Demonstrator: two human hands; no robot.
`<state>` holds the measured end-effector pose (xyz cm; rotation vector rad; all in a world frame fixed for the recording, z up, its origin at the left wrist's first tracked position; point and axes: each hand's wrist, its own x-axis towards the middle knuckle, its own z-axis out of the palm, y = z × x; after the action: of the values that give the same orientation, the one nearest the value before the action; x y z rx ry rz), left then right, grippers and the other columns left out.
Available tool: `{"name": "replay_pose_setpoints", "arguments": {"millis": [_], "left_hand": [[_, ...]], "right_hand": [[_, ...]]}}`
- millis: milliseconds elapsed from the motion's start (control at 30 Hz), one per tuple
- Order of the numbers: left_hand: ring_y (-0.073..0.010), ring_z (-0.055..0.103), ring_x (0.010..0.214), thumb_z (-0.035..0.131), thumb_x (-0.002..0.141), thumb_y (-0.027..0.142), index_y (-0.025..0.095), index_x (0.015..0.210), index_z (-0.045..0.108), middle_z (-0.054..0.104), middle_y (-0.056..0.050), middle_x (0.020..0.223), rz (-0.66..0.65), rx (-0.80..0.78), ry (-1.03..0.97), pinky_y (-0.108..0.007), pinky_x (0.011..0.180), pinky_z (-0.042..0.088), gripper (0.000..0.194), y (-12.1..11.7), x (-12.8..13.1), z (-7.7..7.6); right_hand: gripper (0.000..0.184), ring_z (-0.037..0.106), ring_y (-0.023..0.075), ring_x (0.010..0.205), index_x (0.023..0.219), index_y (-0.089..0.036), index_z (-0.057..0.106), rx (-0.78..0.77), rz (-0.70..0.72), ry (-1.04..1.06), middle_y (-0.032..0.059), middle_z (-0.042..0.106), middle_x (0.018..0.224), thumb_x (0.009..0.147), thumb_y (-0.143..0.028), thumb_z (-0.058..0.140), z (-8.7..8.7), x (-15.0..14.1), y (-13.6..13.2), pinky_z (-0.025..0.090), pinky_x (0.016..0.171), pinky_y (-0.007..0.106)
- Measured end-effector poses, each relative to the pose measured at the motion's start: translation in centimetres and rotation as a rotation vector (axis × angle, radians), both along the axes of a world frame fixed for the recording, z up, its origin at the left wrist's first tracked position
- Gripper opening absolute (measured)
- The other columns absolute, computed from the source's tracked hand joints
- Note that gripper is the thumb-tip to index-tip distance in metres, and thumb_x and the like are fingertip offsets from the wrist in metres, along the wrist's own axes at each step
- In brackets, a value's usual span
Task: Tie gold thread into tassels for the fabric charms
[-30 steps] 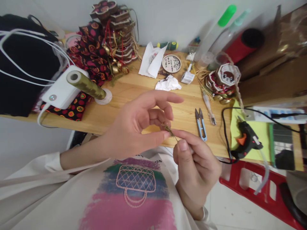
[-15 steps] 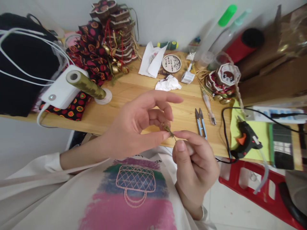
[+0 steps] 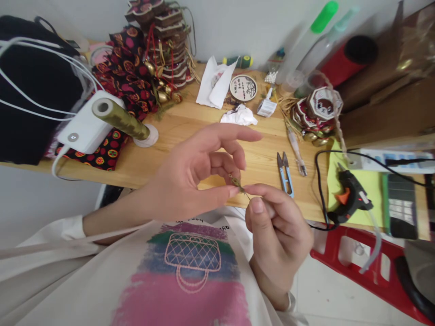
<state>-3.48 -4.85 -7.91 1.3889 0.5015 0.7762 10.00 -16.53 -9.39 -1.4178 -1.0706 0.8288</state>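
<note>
Between my two hands is a small olive-green knotted cord (image 3: 237,182) with a tiny loop at its upper end. My left hand (image 3: 200,174) pinches it between the thumb and a curled finger, while the index finger stretches out above. A thin strand runs from the knot down to my right hand (image 3: 277,226), whose thumb and index finger press together on it. The strand's end is hidden in the right fingers. Close by on the right, blue-handled thread snips (image 3: 284,174) lie on the wooden table (image 3: 180,117).
An olive thread spool (image 3: 124,120) stands at the left beside a white power adapter (image 3: 86,124). Crumpled tissue (image 3: 239,115) and a round printed disc (image 3: 243,88) lie behind my hands. At the right are a clear pen (image 3: 297,151) and a black glue gun (image 3: 351,197) with its cord.
My hands keep nearly the same pose around the knotted cord. My right hand has shifted very slightly to the right, and the camera view has moved a little.
</note>
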Motion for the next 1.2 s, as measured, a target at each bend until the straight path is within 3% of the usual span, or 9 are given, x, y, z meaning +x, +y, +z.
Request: {"name": "replay_pose_setpoints", "arguments": {"millis": [600, 833, 1200], "left_hand": [[-0.0119, 0.058, 0.081, 0.072, 0.071, -0.002, 0.029, 0.122, 0.063, 0.058, 0.001, 0.092, -0.032, -0.075, -0.022, -0.024, 0.072, 0.057, 0.06, 0.23, 0.03, 0.17], [-0.0131, 0.062, 0.082, 0.076, 0.075, 0.014, 0.032, 0.122, 0.062, 0.056, 0.0, 0.096, -0.033, -0.01, 0.041, -0.025, 0.072, 0.059, 0.052, 0.42, 0.0, -0.08], [-0.0139, 0.061, 0.081, 0.072, 0.074, 0.003, 0.031, 0.127, 0.061, 0.059, -0.001, 0.095, -0.005, 0.013, -0.002, -0.025, 0.072, 0.057, 0.061, -0.13, -0.23, -0.42]], "right_hand": [[0.019, 0.041, 0.0078, 0.045, 0.11, -0.027, 0.069, -0.01, -0.017, -0.034, -0.0069, 0.048, 0.056, 0.095, -0.02, 0.059, 0.22, 0.11, -0.06, 0.032, 0.04, 0.021], [0.023, 0.04, 0.006, 0.046, 0.113, -0.03, 0.066, -0.015, 0.024, 0.028, -0.0082, 0.047, 0.057, 0.097, -0.017, 0.057, 0.13, 0.1, 0.02, 0.03, 0.041, 0.02], [0.025, 0.043, 0.0062, 0.049, 0.114, -0.03, 0.067, -0.001, 0.019, 0.014, -0.0076, 0.051, 0.059, 0.095, -0.015, 0.059, 0.08, -0.04, -0.11, 0.032, 0.043, 0.02]]}}
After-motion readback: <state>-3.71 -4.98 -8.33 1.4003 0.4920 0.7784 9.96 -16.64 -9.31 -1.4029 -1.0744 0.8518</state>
